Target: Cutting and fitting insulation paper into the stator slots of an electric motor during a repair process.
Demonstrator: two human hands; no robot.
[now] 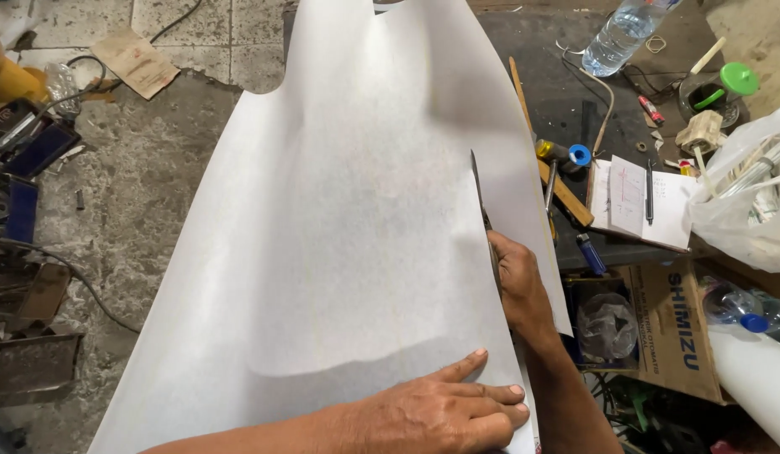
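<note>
paper sheet: a big white paper sheet is hanging over the edge of the dark workbench and draping down toward the rough concrete floor. It's bulging and curling near the bottom, so it looks like it needs pinning to stay put.

left hand: the left hand is lying flat on the near end of the paper sheet, fingers stretched out and gripping nothing. I'd say it's pressing down so the sheet isn't sliding around during the cut.

right hand: the right hand is sitting at the right edge of the paper sheet, fingers curled around the handles of the scissors. How tight the grip is, can't quite tell, the handles are mostly hidden.

scissors: the blades are pointing away from the person along the paper sheet's right side, and a narrow strip of paper is separating off to their right. Probably trimming a straight edge.

stuff to the right of the paper sheet: an open notebook with a pen on it, a wooden stick, a clear water bottle and a white plastic bag are all sitting clear of the cutting line.

below the workbench: a cardboard box is standing right of the paper sheet.

left of the paper sheet: scrap metal and cables are lying on the floor.
</note>
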